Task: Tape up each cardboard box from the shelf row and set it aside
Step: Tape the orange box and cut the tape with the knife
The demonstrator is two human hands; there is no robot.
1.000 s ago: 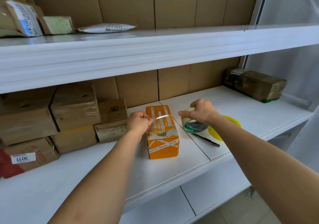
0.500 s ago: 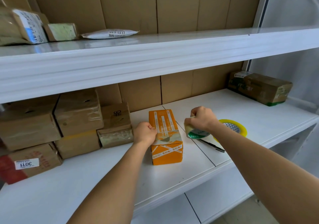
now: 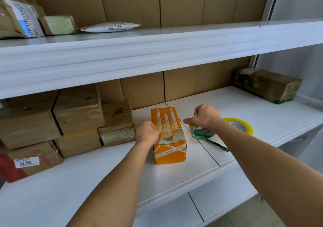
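Orange box (image 3: 168,135) at shelf (image 3: 192,170) centre — clear strip laid across top. Left hand (image 3: 147,132) curled, pins strip at box left edge; right hand (image 3: 205,116) grips tape roll (image 3: 202,132) just right. Cut, set-aside pending — brown boxes (image 3: 52,121) left of box appear wrapped.

— Brown boxes (image 3: 78,109) on the middle shelf (image 3: 227,107)?
— Six stacked at left, plus one lone box (image 3: 267,85) far right: seven.
— Orange box (image 3: 167,127)?
— Just one, near centre, with one tape strip (image 3: 172,135) across it.
— Tape rolls (image 3: 203,133)?
— Two, right of it; one pen (image 3: 217,144) beside them.
— Upper shelf (image 3: 174,39)?
— Two parcels (image 3: 21,16) and one white mailer (image 3: 110,27), far left.
— Hands?
— Two: left hand (image 3: 148,132), right hand (image 3: 206,116).
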